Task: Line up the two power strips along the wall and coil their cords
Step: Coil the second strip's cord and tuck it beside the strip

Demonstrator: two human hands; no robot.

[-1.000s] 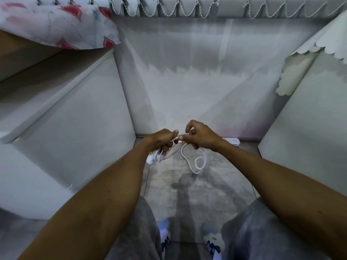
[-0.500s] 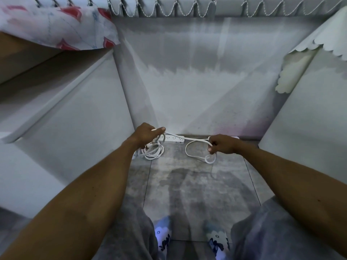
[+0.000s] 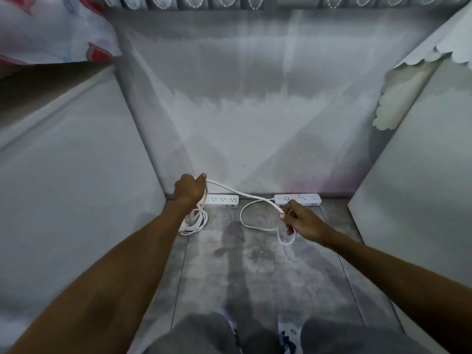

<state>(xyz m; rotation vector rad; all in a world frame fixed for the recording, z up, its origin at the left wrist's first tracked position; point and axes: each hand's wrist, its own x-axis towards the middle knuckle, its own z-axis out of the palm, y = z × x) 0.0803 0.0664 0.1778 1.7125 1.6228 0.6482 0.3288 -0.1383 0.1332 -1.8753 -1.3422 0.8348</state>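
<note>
We are gripping a hanging cord coil (image 3: 195, 221) in our clenched left hand (image 3: 190, 189), while our right hand (image 3: 301, 221) is pinching the white cord (image 3: 245, 196) stretched between them. Two power strips (image 3: 222, 200) (image 3: 297, 199) are lying on the floor (image 3: 255, 264), touching the wall (image 3: 255, 123).

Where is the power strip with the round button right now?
In the head view, the power strip lies on the floor against the back wall, right of centre, just beyond the right hand.
</note>
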